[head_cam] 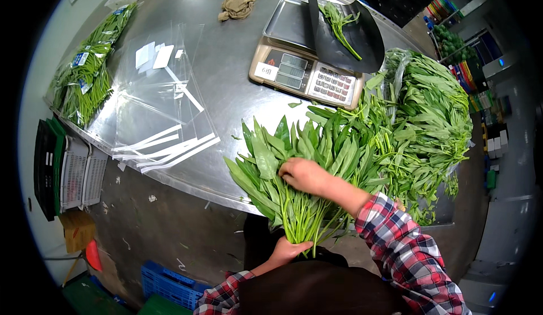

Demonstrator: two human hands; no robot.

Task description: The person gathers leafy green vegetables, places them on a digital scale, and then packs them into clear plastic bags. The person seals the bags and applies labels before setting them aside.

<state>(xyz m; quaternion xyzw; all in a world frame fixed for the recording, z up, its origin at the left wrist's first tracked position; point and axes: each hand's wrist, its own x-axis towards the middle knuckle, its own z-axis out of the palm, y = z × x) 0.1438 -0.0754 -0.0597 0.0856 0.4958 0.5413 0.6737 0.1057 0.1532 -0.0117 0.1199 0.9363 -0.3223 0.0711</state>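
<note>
My left hand (287, 250) grips the stem ends of a bunch of water spinach (297, 213) at the table's front edge, close to my body. The bunch's leaves fan out away from me over the metal tabletop. Above its upper stems and leaves, my right hand (303, 175) has its fingers curled down among the leaves; the fingertips are partly hidden, and I cannot tell whether they pinch a leaf. More loose water spinach (428, 115) is heaped on the right, partly in clear plastic. Behind the bunch stands a digital scale (309, 71), bearing a black curved sheet (339, 54) with a few sprigs (341, 31).
Clear plastic bags (157, 111) with white strips lie left of centre on the steel table (220, 90), with white cards (163, 56) on them. Packed greens (91, 67) line the left edge. A crumpled cloth (239, 4) lies behind. Crates (76, 171) stand at lower left.
</note>
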